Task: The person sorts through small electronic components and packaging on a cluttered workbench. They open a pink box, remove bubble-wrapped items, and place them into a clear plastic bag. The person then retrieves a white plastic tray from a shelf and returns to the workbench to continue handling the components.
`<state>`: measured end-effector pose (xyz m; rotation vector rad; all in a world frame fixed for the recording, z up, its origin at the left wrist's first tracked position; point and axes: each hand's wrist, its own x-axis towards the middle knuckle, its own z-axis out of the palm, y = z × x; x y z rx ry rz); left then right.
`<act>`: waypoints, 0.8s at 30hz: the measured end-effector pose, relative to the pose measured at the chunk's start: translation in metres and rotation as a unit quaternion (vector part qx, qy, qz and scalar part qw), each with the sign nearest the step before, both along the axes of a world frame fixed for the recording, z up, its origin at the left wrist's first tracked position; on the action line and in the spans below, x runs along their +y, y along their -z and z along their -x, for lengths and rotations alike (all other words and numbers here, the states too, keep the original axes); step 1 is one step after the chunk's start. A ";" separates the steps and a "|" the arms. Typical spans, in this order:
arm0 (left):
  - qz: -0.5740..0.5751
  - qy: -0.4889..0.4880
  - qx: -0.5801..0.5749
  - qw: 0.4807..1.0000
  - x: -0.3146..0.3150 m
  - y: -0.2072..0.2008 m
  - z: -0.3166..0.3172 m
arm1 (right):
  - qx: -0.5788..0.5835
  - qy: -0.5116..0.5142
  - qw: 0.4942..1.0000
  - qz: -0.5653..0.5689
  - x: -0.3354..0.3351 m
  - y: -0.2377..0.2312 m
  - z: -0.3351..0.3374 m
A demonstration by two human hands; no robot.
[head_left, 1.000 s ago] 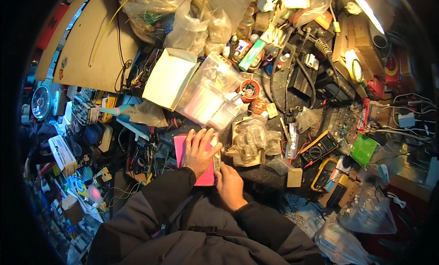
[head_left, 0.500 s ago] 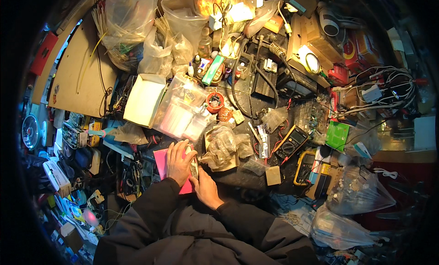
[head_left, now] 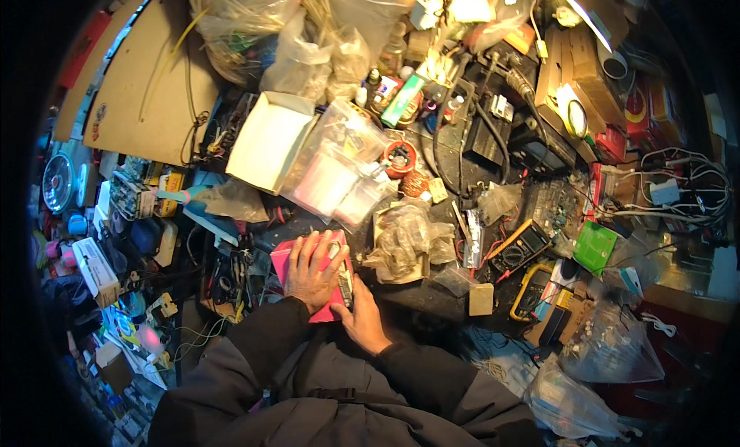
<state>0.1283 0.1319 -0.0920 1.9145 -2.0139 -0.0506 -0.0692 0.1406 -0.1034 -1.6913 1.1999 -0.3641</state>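
Note:
A pink box lies at the near edge of the cluttered bench, just in front of my body. Across its top my left hand lies flat, fingers spread and pointing away from me. My right hand grips the box's right side, thumb at the near corner and fingers along the edge. A pale, mottled strip shows on that side between the two hands; I cannot make out what it is. Right of the hands sits a crumpled clear plastic bag on a piece of card.
Beyond the box are clear plastic bags and an open cream carton. To the right lie two multimeters with leads, a small tan block and a green circuit board. Tools and cables crowd the left side.
The view has shifted, so the bench things sit farther right. My left hand's fingers are spread wider over the pink box, and more of its top and side shows. Both hands stay on it.

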 end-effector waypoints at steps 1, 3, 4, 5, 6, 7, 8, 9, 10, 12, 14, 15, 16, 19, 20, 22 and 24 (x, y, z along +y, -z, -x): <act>-0.039 -0.001 0.000 0.999 -0.003 -0.003 -0.001 | -0.016 0.006 1.000 0.008 -0.003 0.000 0.000; -0.043 0.002 0.002 0.999 -0.010 -0.006 -0.004 | -0.028 0.012 0.999 0.021 -0.008 0.000 0.000; -0.049 -0.018 0.043 0.998 -0.012 -0.006 -0.008 | -0.025 0.001 1.000 -0.005 -0.012 0.000 0.001; -0.057 -0.031 0.080 0.995 -0.011 -0.004 -0.014 | -0.027 0.001 0.999 -0.035 -0.015 -0.002 0.001; -0.085 -0.050 0.095 0.991 -0.004 -0.002 -0.020 | -0.038 0.008 0.997 -0.066 -0.018 -0.004 0.001; -0.057 -0.108 0.137 0.983 0.006 0.001 -0.027 | -0.043 -0.004 0.995 -0.086 -0.021 -0.007 0.001; -0.030 -0.178 0.205 0.962 0.025 0.003 -0.035 | -0.055 -0.013 0.993 -0.100 -0.024 -0.009 0.001; -0.017 -0.251 0.263 0.931 0.043 0.006 -0.041 | -0.069 -0.017 0.991 -0.116 -0.028 -0.011 0.001; -0.001 -0.287 0.297 0.911 0.062 0.010 -0.047 | -0.125 -0.028 0.989 -0.077 -0.031 -0.011 0.002; -0.053 -0.345 0.531 0.772 0.074 0.018 -0.048 | -0.128 -0.056 0.990 -0.008 -0.035 -0.005 0.002; -0.146 -0.242 0.734 0.618 0.077 0.013 -0.047 | -0.118 -0.091 0.988 0.027 -0.038 0.009 0.001; -0.175 -0.204 0.749 0.606 0.072 0.008 -0.046 | -0.226 -0.094 0.954 0.171 -0.038 0.018 0.005; -0.197 -0.204 0.748 0.599 0.059 0.001 -0.047 | -0.201 -0.082 0.971 0.103 -0.032 0.027 0.004; -0.212 -0.209 0.745 0.597 0.033 -0.028 -0.052 | -0.089 -0.141 0.981 -0.101 -0.034 0.064 0.008; -0.208 -0.208 0.745 0.599 0.025 -0.038 -0.053 | -0.075 -0.164 0.978 -0.106 -0.036 0.075 0.006; -0.203 -0.202 0.744 0.604 0.011 -0.058 -0.055 | -0.078 -0.169 0.977 -0.100 -0.051 0.085 0.001; -0.197 -0.199 0.744 0.607 0.002 -0.076 -0.056 | -0.091 -0.157 0.979 -0.092 -0.067 0.078 -0.004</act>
